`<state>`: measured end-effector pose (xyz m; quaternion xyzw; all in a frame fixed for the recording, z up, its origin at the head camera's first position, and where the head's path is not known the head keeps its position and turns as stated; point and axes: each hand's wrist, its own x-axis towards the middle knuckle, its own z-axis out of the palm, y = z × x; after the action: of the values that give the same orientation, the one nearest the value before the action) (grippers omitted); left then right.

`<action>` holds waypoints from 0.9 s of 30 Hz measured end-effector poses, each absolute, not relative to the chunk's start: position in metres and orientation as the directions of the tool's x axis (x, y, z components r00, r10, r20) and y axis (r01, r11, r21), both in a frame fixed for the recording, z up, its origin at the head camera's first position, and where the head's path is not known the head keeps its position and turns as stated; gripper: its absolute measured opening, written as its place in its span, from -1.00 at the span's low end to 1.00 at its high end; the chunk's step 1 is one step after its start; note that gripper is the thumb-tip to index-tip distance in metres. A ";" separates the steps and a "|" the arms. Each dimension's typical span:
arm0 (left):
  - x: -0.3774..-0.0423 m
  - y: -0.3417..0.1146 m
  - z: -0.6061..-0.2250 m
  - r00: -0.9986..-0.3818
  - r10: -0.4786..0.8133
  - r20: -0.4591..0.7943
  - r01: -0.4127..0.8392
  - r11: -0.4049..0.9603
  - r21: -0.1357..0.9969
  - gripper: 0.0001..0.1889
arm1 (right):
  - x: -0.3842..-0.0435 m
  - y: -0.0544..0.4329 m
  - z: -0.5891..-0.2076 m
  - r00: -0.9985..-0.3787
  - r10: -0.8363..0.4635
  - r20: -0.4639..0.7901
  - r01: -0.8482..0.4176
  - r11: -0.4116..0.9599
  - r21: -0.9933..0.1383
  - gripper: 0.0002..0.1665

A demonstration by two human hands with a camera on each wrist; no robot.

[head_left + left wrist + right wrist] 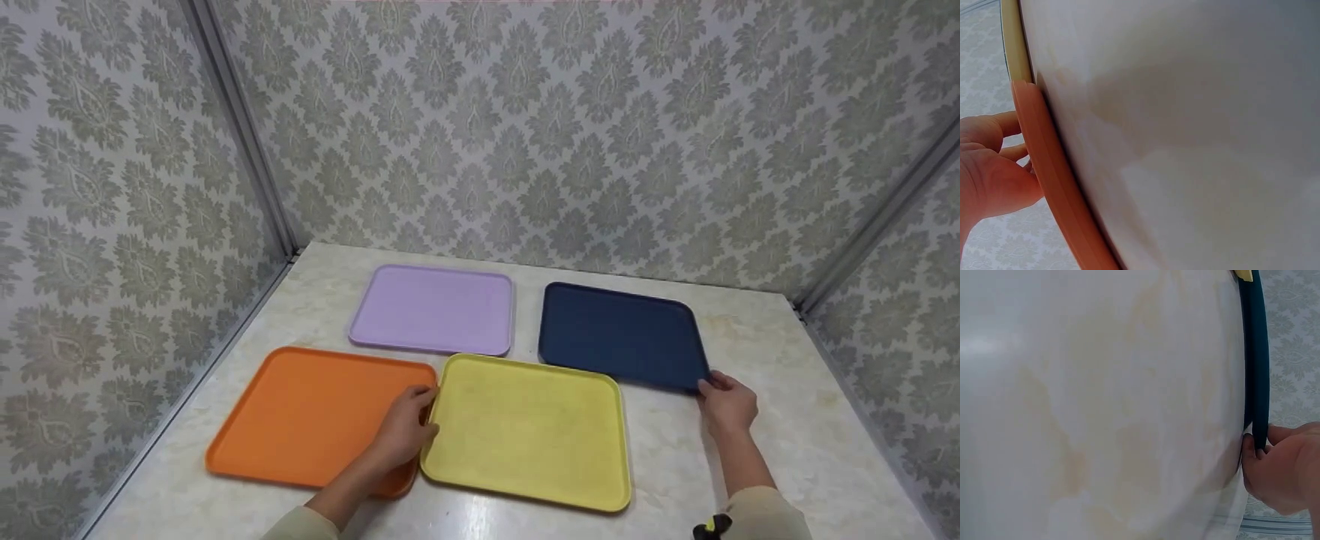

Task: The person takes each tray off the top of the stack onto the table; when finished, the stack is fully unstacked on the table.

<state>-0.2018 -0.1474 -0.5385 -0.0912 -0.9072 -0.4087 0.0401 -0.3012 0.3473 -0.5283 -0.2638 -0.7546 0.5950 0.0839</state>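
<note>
My left hand [405, 427] reaches across the orange tray [315, 412] to where its right rim meets the left rim of the yellow tray [529, 431]. Its thumb and fingertips touch that seam; whether they grip a rim is hidden. In the left wrist view, the orange rim [1053, 163] covers the fingertips. At the near right corner of the navy tray [622, 334], my right hand [729, 403] pinches the rim between thumb and fingers. The right wrist view shows this pinch, with the hand [1283, 467] low on the dark blue edge [1261, 371].
A lilac tray [435, 307] lies at the back left, behind the orange and yellow ones. All stand on a pale marbled table [787, 360]. Patterned walls [525, 135] rise behind and at both sides, with metal strips along the corners.
</note>
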 end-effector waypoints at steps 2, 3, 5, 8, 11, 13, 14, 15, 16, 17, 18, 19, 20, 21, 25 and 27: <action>-0.202 -0.147 -0.538 -0.982 0.128 0.135 0.186 0.651 0.736 -0.40 | -0.300 0.348 -0.528 -0.855 0.496 -0.149 0.299 0.238 -0.924 -0.42; -0.202 -0.147 -0.538 -0.984 0.128 0.127 0.180 0.651 0.738 -0.40 | -0.300 0.348 -0.528 -0.859 0.493 -0.139 0.297 0.259 -0.919 -0.42; -0.202 -0.147 -0.537 -0.986 0.121 0.111 0.164 0.650 0.742 -0.40 | -0.298 0.348 -0.527 -0.863 0.488 -0.134 0.291 0.263 -0.920 -0.40; -0.204 -0.148 -0.537 -0.990 0.112 0.089 0.141 0.653 0.744 -0.38 | -0.296 0.349 -0.525 -0.860 0.494 -0.130 0.284 0.251 -0.925 -0.40; -0.204 -0.149 -0.536 -0.992 0.106 0.069 0.121 0.638 0.761 -0.39 | -0.292 0.350 -0.524 -0.849 0.520 -0.095 0.270 0.271 -0.924 -0.42; -0.203 -0.151 -0.536 -0.991 0.108 0.074 0.125 0.617 0.777 -0.41 | -0.290 0.351 -0.525 -0.841 0.538 -0.061 0.260 0.303 -0.917 -0.43; -0.203 -0.152 -0.536 -0.990 0.109 0.090 0.138 0.604 0.785 -0.43 | -0.289 0.351 -0.524 -0.838 0.544 -0.043 0.252 0.316 -0.914 -0.44; -0.203 -0.152 -0.535 -0.989 0.104 0.105 0.147 0.590 0.794 -0.46 | -0.288 0.351 -0.524 -0.838 0.545 -0.030 0.245 0.326 -0.913 -0.43; -0.202 -0.153 -0.534 -0.988 0.095 0.118 0.152 0.572 0.806 -0.49 | -0.287 0.351 -0.523 -0.843 0.537 -0.021 0.238 0.338 -0.911 -0.42; -0.202 -0.155 -0.533 -0.988 0.082 0.130 0.154 0.555 0.818 -0.52 | -0.286 0.350 -0.522 -0.851 0.525 -0.016 0.230 0.345 -0.910 -0.40; -0.202 -0.156 -0.531 -0.989 0.067 0.135 0.149 0.542 0.827 -0.54 | -0.284 0.348 -0.521 -0.861 0.508 -0.012 0.220 0.351 -0.910 -0.38; -0.203 -0.157 -0.529 -0.989 0.051 0.139 0.144 0.529 0.836 -0.56 | -0.282 0.345 -0.519 -0.875 0.485 -0.009 0.206 0.355 -0.912 -0.36; -0.204 -0.158 -0.527 -0.990 0.031 0.136 0.132 0.517 0.846 -0.58 | -0.280 0.342 -0.516 -0.892 0.451 -0.006 0.190 0.363 -0.912 -0.33; -0.205 -0.159 -0.524 -0.991 0.016 0.130 0.120 0.508 0.853 -0.58 | -0.277 0.338 -0.513 -0.911 0.412 0.000 0.170 0.375 -0.912 -0.30; -0.210 -0.159 -0.510 -0.988 0.012 0.153 0.137 0.526 0.839 -0.55 | -0.268 0.318 -0.499 -0.973 0.226 0.054 0.057 0.456 -0.888 -0.20; -0.213 -0.156 -0.502 -0.982 0.029 0.188 0.173 0.555 0.814 -0.52 | -0.265 0.305 -0.492 -0.988 0.123 0.088 -0.012 0.515 -0.857 -0.18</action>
<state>-0.2129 -0.1563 -0.5016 -0.0576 -0.8784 -0.4683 0.0765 -0.2647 0.3052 -0.4919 -0.0319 -0.8675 0.4916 0.0689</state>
